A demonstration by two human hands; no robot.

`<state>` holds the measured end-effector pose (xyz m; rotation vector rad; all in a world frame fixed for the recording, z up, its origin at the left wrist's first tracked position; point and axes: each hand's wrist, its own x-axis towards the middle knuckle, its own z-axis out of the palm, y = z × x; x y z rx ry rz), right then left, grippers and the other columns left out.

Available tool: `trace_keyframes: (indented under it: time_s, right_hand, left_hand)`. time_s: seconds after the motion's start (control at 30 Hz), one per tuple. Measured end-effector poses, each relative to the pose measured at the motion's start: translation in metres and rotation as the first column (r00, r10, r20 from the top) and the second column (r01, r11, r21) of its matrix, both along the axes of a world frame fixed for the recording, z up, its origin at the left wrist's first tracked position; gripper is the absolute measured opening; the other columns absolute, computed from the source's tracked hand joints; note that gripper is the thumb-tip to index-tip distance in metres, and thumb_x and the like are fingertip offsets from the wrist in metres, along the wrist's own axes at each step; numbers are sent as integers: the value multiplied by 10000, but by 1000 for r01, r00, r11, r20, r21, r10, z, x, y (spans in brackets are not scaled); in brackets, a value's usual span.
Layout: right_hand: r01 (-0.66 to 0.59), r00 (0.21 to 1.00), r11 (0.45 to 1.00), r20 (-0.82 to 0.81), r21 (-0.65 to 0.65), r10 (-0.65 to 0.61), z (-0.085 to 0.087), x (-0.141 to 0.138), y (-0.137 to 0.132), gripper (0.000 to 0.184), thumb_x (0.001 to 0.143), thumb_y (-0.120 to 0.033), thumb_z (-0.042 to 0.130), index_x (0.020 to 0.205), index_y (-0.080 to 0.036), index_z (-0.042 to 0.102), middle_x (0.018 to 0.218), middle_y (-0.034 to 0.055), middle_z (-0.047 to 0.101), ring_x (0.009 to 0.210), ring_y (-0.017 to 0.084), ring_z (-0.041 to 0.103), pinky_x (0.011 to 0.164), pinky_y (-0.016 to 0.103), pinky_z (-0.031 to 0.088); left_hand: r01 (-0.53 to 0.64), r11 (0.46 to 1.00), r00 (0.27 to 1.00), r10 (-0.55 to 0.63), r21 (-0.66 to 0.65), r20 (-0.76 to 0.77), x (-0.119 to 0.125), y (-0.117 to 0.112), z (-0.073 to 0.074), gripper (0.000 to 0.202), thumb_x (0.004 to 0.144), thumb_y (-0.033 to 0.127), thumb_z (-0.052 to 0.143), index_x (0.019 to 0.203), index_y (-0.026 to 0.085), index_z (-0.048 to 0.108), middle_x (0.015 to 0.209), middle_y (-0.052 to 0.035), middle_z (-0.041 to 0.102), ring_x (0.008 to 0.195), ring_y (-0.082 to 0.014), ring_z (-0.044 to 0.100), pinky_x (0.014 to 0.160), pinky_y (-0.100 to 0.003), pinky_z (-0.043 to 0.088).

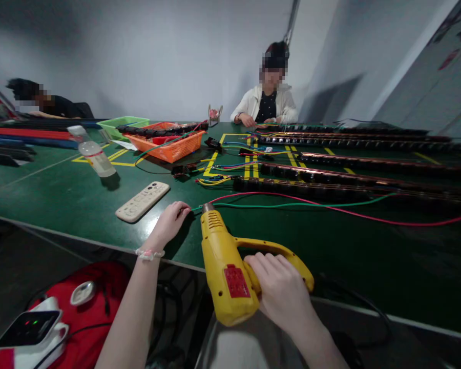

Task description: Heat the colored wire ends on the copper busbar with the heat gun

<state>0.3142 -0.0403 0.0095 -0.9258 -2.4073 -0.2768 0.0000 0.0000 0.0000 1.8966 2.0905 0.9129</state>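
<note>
My right hand is wrapped round the handle of a yellow heat gun, whose metal nozzle points away from me over the table's near part. Just left of the nozzle, my left hand rests low over the tabletop, fingers pinched on the end of a green wire. That wire passes in front of the nozzle and runs off to the right, crossing a red wire. The spot where the two wires meet the nozzle is partly hidden by it.
Long black strips with copper wires lie across the right side. A phone, a bottle, an orange basket and a green basket stand left. A co-worker sits opposite; another person is far left.
</note>
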Motion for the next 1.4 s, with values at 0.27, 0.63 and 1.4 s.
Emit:
trace_keyframes:
  time_s: [0.27, 0.63, 1.4]
  right_hand:
    - [15, 996, 990, 86, -141, -3, 8, -1, 28, 220, 749, -263, 566, 957, -195, 541, 867, -29, 567, 805, 46, 454, 746, 220, 219]
    - [219, 972, 905, 167, -365, -168, 32, 2, 72, 306, 763, -202, 477, 1062, -177, 539, 992, 16, 584, 899, 101, 527, 756, 221, 283]
    - [-31, 999, 932, -40, -360, 18, 8, -46, 23, 921, 445, -899, 503, 1034, -194, 562, 999, 49, 574, 896, 188, 549, 818, 396, 448]
  left_hand:
    - [-21, 1000, 988, 17, -23, -155, 0, 9, 3, 343, 912, 432, 357, 941, 175, 582, 921, -36, 566, 825, -109, 515, 723, -230, 373]
    - [-49, 999, 982, 49, 4, -185, -4, 65, 7, 316, 904, 408, 381, 954, 172, 585, 1001, -51, 553, 848, -115, 524, 718, -223, 372]
    - [-200, 977, 978, 195, -71, -68, -12, 72, 12, 548, 848, 572, 293, 717, 137, 601, 690, -16, 564, 642, -80, 426, 575, -191, 221]
